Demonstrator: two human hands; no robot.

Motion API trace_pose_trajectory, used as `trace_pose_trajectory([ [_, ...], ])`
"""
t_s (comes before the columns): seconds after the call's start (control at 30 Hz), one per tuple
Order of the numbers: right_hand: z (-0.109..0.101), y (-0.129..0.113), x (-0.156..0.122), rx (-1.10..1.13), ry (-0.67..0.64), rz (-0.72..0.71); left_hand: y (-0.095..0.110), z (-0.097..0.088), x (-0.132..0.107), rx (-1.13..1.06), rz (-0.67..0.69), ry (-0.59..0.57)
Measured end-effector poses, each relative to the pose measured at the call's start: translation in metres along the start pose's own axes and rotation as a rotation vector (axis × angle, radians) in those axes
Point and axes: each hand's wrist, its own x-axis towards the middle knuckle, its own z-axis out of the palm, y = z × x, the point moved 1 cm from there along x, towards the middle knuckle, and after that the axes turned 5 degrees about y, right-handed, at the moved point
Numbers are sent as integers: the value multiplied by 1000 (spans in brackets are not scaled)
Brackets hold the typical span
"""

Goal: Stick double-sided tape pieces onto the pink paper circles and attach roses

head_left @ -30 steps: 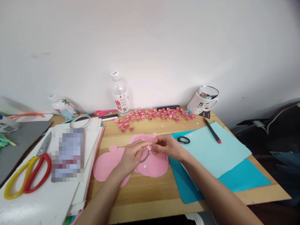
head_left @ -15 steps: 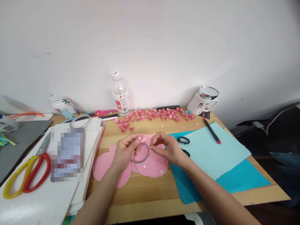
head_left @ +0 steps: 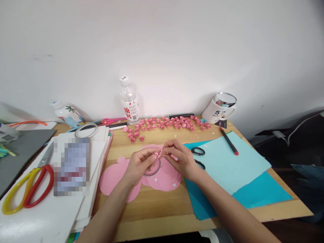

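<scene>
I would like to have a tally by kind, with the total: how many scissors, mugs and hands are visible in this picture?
Scissors: 3 (yellow-and-red scissors, pink scissors, black-handled scissors)
Mugs: 1 (white mug)
Hands: 2 (left hand, right hand)
Total: 6

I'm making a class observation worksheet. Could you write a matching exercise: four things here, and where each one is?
1. Large scissors
2. Clear bottle
3. Red-tipped marker
4. Small pink paper

A. Partly over the light blue sheet
B. Between the left hand and right hand
C. Upright near the wall
D. On the white papers

Pairs: 1-D; 2-C; 3-A; 4-B
</scene>
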Motion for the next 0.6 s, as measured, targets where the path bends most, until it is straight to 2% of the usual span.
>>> trace_pose_trajectory([
  [0.3, 1, 0, -1, -78, -26, -43, -3, -1, 0, -11, -5, -57],
  [0.43, 4, 1, -3, -20, 26, -41, -1, -2, 0, 46, -19, -84],
  [0.6, 4, 0, -4, 108, 81, 128, 4, 2, -3, 100, -20, -115],
])
